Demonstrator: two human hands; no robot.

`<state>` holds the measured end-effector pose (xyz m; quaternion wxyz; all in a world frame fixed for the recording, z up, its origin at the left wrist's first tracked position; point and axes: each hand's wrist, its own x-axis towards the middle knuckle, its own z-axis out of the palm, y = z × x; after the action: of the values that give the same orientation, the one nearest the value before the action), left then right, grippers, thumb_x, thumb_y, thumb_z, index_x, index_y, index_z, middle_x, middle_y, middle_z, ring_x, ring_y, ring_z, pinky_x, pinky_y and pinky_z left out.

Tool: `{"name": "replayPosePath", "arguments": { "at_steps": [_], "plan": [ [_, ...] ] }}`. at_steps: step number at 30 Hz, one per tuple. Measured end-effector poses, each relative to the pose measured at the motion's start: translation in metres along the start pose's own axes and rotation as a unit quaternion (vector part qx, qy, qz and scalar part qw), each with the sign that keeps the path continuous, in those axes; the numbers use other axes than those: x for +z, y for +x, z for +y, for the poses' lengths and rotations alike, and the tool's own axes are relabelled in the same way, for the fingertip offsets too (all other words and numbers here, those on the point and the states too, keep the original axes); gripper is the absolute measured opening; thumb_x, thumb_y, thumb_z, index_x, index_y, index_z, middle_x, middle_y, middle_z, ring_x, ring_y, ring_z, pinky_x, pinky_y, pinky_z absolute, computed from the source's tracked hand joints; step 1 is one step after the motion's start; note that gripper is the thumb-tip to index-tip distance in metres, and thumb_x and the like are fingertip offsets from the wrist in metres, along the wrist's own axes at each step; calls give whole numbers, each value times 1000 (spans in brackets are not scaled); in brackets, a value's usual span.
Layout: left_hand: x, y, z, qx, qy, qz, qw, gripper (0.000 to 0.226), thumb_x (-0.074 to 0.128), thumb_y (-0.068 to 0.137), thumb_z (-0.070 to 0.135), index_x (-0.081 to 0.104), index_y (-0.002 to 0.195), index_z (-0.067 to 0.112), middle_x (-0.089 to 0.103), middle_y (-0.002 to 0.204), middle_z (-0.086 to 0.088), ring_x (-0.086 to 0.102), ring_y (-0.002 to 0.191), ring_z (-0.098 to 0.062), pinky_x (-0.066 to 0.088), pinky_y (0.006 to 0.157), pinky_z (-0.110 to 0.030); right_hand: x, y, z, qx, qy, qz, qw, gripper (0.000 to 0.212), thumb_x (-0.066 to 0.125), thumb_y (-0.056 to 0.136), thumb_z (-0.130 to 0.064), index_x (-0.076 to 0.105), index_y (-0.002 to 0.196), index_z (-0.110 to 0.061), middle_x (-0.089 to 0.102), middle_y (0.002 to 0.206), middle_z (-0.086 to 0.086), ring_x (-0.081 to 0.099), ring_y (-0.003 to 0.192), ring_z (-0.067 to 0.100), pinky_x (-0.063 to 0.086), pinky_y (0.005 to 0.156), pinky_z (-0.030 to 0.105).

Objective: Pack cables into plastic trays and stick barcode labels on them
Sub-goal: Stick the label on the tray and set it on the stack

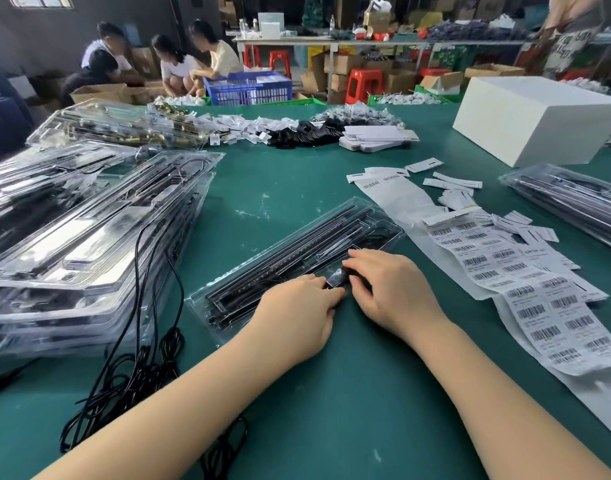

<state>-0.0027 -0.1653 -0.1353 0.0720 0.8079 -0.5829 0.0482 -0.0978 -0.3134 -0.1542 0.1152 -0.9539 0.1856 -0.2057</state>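
Note:
A clear plastic tray (262, 268) with long black strips lies slanted on the green table in front of me. At its near edge sits a small black part (337, 277), and both hands meet on it. My left hand (297, 313) pinches it from the left with curled fingers. My right hand (390, 289) holds it from the right, fingers bent over the tray. Loose black cables (137, 372) trail from the left stack onto the table. A sheet of barcode labels (525, 282) lies to the right.
A tall stack of filled clear trays (89, 244) stands at the left, another packed tray (574, 202) at the right edge. A white box (539, 116) sits at the back right. Piles of small bagged parts (297, 129) lie along the far side. People crouch by a blue crate (248, 88) beyond.

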Motion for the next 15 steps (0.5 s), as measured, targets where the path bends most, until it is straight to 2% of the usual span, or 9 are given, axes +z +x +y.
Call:
{"name": "replayPosePath", "arguments": {
  "at_steps": [3, 7, 10, 12, 14, 15],
  "plan": [
    [-1, -1, 0, 7, 5, -2, 1000, 38, 37, 98, 39, 42, 135, 33, 52, 116, 8, 45, 118, -12, 41, 78, -28, 2, 2, -4, 35, 13, -33, 999, 44, 54, 94, -33, 53, 137, -26, 55, 138, -8, 47, 130, 12, 40, 104, 32],
    [1, -1, 0, 6, 21, -16, 1000, 42, 39, 97, 41, 40, 138, 31, 51, 122, 4, 42, 123, -15, 44, 86, -33, -1, 9, -5, 60, -69, -73, 993, 45, 47, 93, -48, 50, 137, -36, 52, 140, -16, 48, 129, 10, 38, 98, 31],
    [-3, 0, -3, 10, 10, -31, 999, 43, 38, 97, 36, 37, 140, 33, 51, 120, 5, 44, 121, -16, 47, 87, -35, -8, 9, -4, 85, -33, -102, 991, 50, 48, 92, -46, 44, 141, -39, 54, 140, -12, 49, 128, 15, 41, 99, 32],
    [-5, 0, -3, 9, -1, -34, 999, 42, 38, 97, 34, 38, 139, 36, 52, 118, 5, 46, 119, -16, 46, 85, -35, -6, 4, -6, 87, -7, -108, 990, 51, 47, 95, -42, 39, 145, -37, 44, 148, -13, 38, 137, 9, 37, 106, 33],
    [-5, 0, -3, 6, -11, -32, 999, 41, 38, 97, 33, 41, 137, 37, 53, 116, 5, 47, 117, -16, 46, 85, -34, -1, -1, -10, 76, -30, -102, 991, 48, 43, 98, -36, 39, 145, -35, 38, 152, -14, 30, 141, 6, 33, 107, 34],
    [-5, 0, -3, 5, -10, -30, 1000, 40, 38, 96, 32, 43, 136, 36, 54, 116, 5, 48, 117, -17, 46, 84, -34, 0, 1, -12, 60, -53, -92, 993, 46, 42, 98, -34, 42, 144, -35, 40, 150, -13, 33, 140, 8, 34, 106, 34]
  ]
}}
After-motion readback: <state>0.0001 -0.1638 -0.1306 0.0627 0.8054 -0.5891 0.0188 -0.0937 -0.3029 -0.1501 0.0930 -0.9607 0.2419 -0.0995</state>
